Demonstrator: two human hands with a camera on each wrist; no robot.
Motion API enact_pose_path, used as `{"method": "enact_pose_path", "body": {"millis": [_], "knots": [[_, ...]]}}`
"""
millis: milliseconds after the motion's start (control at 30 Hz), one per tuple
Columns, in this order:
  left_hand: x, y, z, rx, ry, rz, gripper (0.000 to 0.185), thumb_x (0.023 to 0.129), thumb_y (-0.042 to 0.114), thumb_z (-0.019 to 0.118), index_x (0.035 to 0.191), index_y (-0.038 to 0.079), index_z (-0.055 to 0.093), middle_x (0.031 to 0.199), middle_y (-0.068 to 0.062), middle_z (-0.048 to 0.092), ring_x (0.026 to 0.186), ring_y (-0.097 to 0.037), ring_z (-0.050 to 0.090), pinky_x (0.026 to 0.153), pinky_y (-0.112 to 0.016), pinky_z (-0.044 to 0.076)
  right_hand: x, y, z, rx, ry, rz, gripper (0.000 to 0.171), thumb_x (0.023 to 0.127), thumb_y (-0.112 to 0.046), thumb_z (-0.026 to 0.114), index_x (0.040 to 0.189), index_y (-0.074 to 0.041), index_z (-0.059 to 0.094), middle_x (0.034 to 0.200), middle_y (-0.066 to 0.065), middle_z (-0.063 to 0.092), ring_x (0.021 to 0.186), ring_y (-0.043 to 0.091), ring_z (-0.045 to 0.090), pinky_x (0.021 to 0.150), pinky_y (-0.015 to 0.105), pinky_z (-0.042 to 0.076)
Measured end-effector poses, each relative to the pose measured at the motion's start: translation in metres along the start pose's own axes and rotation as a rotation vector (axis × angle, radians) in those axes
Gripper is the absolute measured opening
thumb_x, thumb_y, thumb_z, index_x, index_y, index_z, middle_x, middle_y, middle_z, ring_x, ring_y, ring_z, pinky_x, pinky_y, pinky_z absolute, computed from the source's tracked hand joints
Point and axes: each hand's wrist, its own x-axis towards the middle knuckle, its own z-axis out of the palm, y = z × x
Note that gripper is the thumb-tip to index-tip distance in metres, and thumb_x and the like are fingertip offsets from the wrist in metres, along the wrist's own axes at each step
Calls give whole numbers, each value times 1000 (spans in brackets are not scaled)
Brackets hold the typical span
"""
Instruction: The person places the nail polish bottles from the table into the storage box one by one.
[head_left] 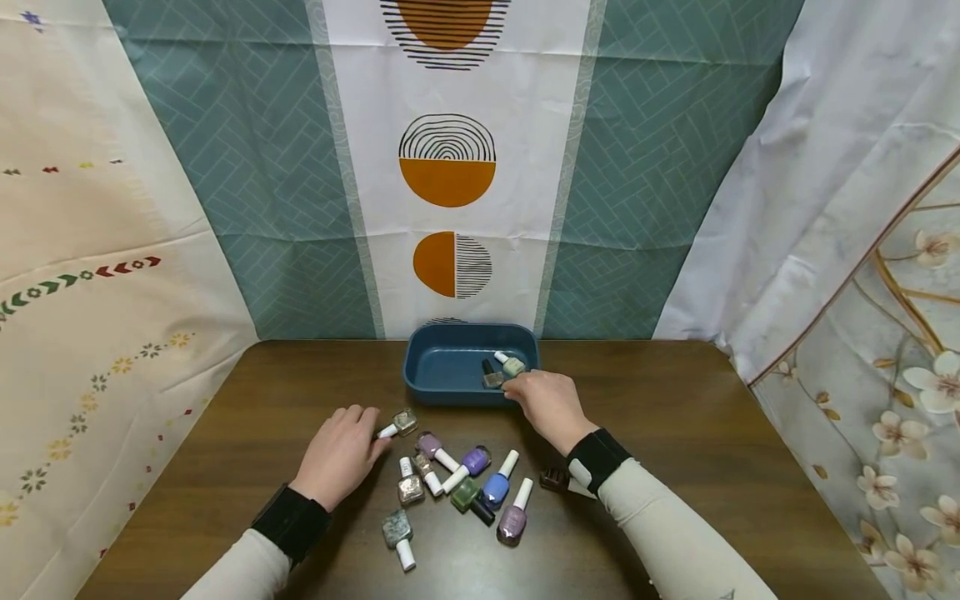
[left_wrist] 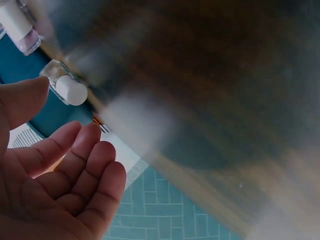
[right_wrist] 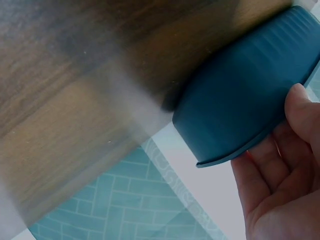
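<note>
My left hand (head_left: 337, 454) hovers at the left of the bottles, palm down. Its fingers are loosely bent, with thumb and index right by the white cap of a glitter nail polish bottle (head_left: 406, 422). In the left wrist view a gap shows between thumb and fingers, with that bottle beyond. My right hand (head_left: 551, 406) grips the right front rim of a blue bin (head_left: 457, 398). In the right wrist view its thumb lies over the outer wall and the other fingertips are hidden behind the rim. Inside the bin lie a pale green polish (head_left: 513, 365) and a black-capped polish (head_left: 491, 379).
Several nail polish bottles lie mid-table, among them a blue one (head_left: 497, 490), a dark green one (head_left: 464, 494) and a mauve one (head_left: 512, 523). A grey glitter bottle (head_left: 397, 529) lies nearest the front. A dark brown bottle (head_left: 553, 479) is partly under my right wrist.
</note>
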Motion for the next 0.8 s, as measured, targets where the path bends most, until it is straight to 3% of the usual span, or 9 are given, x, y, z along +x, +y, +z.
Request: {"method": "enact_pose_path", "body": {"millis": [200, 367, 567, 800], "knots": [[-2, 0, 3, 3, 13, -1, 37, 95, 23, 90, 114, -3, 71, 96, -14, 68, 90, -34, 66, 81, -50, 58, 0, -1, -4, -17, 0, -14, 9, 102, -20, 81, 107, -21, 88, 89, -1, 80, 78, 20, 74, 62, 39, 58], [4, 2, 3, 9, -21, -19, 30, 97, 22, 88, 108, 1, 70, 91, -11, 64, 86, -31, 63, 79, -48, 57, 2, 2, -8, 3, 6, -16, 9, 102, -19, 82, 107, -21, 88, 89, -1, 80, 79, 20, 75, 61, 40, 58], [13, 6, -1, 7, -72, -21, 30, 96, 21, 89, 111, 0, 73, 95, -13, 70, 89, -31, 65, 84, -48, 60, 4, 5, -6, 15, 12, -11, 10, 103, -18, 81, 109, -20, 89, 92, 0, 81, 81, 21, 76, 62, 41, 59], [16, 6, 0, 26, -81, -3, 21, 93, 14, 91, 95, 6, 71, 83, -8, 67, 78, -29, 64, 72, -45, 58, 1, 2, -1, 11, 19, -11, 10, 101, -19, 82, 109, -20, 89, 93, 1, 82, 81, 21, 76, 63, 41, 59]]}}
